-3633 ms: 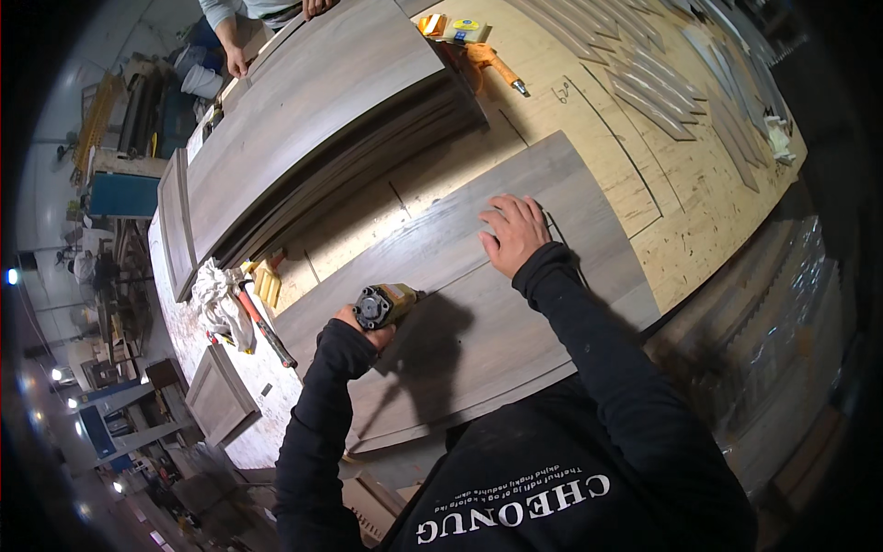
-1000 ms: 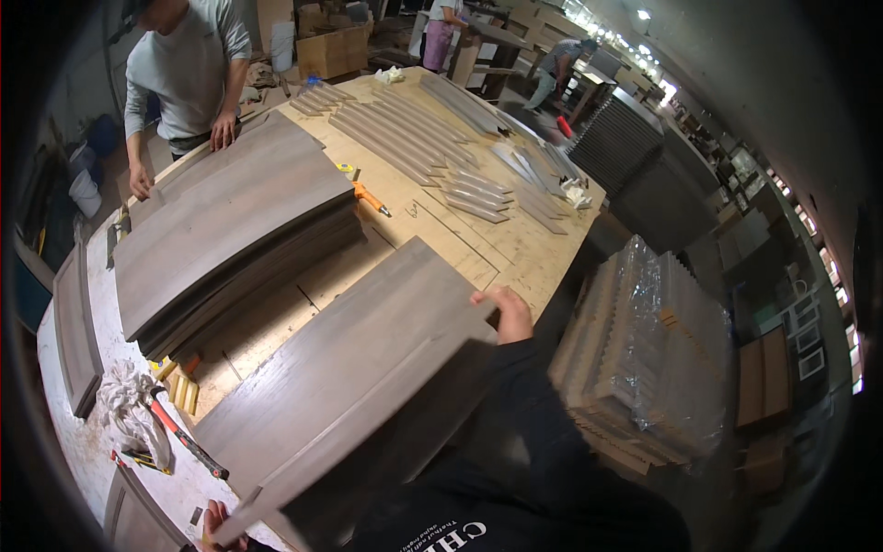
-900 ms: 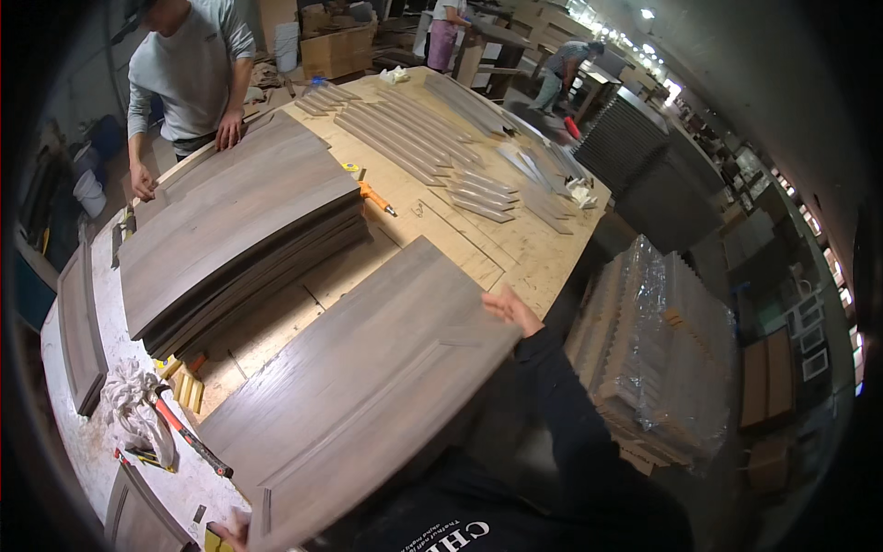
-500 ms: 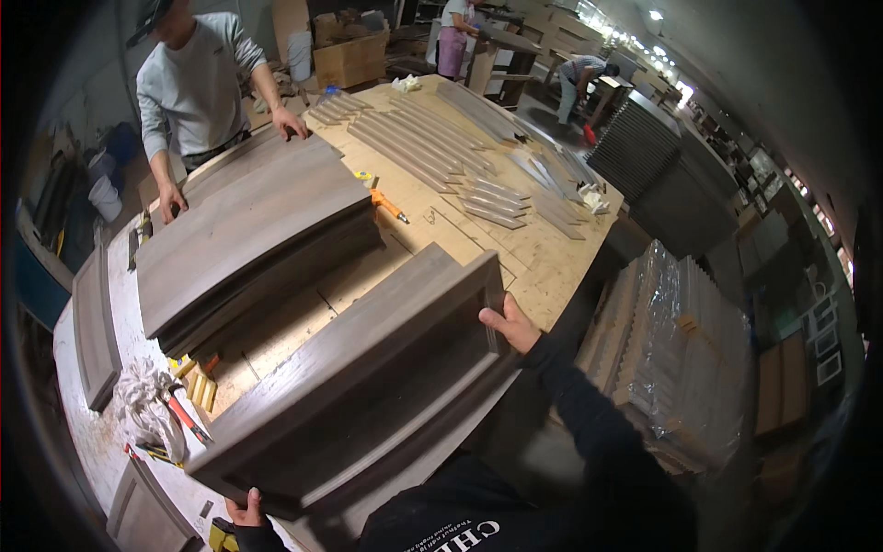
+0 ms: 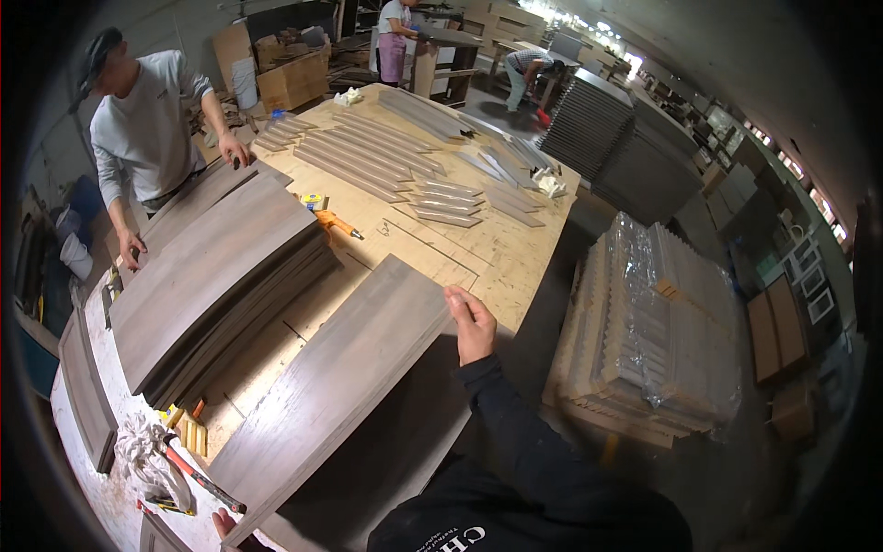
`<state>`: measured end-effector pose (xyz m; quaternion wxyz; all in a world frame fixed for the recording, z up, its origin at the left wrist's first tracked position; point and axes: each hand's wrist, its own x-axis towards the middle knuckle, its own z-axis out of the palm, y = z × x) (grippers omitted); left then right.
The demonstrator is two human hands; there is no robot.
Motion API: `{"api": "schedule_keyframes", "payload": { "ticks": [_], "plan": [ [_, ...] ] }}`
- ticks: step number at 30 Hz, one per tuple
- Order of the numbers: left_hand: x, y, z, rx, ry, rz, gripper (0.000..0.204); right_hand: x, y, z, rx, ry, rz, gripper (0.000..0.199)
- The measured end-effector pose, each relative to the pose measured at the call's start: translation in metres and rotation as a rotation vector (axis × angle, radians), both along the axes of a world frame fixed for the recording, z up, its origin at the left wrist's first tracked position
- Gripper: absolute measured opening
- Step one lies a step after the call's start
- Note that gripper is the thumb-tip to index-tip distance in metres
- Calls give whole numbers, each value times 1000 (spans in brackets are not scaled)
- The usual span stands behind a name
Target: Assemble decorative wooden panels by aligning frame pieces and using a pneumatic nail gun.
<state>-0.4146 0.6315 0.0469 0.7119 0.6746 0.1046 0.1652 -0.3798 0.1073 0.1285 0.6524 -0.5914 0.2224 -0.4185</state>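
A grey-brown wooden panel (image 5: 331, 368) slants across the near side of the table, its plain broad face up and its long edge toward me. My right hand (image 5: 474, 324) is closed on the panel's far right corner, thumb and fingers pinching the edge. At the near left corner my left hand (image 5: 223, 523) grips the panel, mostly hidden behind it. Beyond lies a stack of similar curved panels (image 5: 216, 276). A co-worker (image 5: 152, 120) stands behind the stack, with one hand (image 5: 235, 150) at its far end and the other (image 5: 131, 248) at its left edge.
A white rag (image 5: 147, 455) and a red-and-black handled tool (image 5: 202, 474) lie near my left hand. An orange tool (image 5: 340, 224) rests past the stack. Several mitred strips (image 5: 354, 156) cover the table's (image 5: 515, 267) far part. Plastic-wrapped stacked parts (image 5: 648, 322) stand at right.
The panel has tipped, so its recessed framed face no longer shows and its plain face is up. My right hand has shifted left along with it. The view has turned right.
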Motion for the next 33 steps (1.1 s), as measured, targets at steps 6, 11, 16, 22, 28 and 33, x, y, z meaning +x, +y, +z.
{"api": "schedule_keyframes", "payload": {
  "ticks": [6, 11, 16, 22, 28, 33],
  "plan": [
    [-8, 61, -58, 1467, -109, 663, 26, 25, 4, -5, 106, -58, 65, 21],
    [1, -16, 24, 47, -2, 379, 58, 17, 13, 6, -70, 106, 125, 30],
    [26, -94, 68, 217, -117, 436, 45, 21, -25, -18, -39, -17, -86, 32],
    [21, -84, 28, 217, -312, 587, 53, 50, 91, -51, 86, 97, -146, 44],
    [22, -58, -155, 5, -247, 658, 58, 107, 48, -118, 58, 113, 372, 50],
    [-15, -81, -47, 177, 145, 614, 42, 31, 28, -74, -115, 319, 648, 58]
  ]
}}
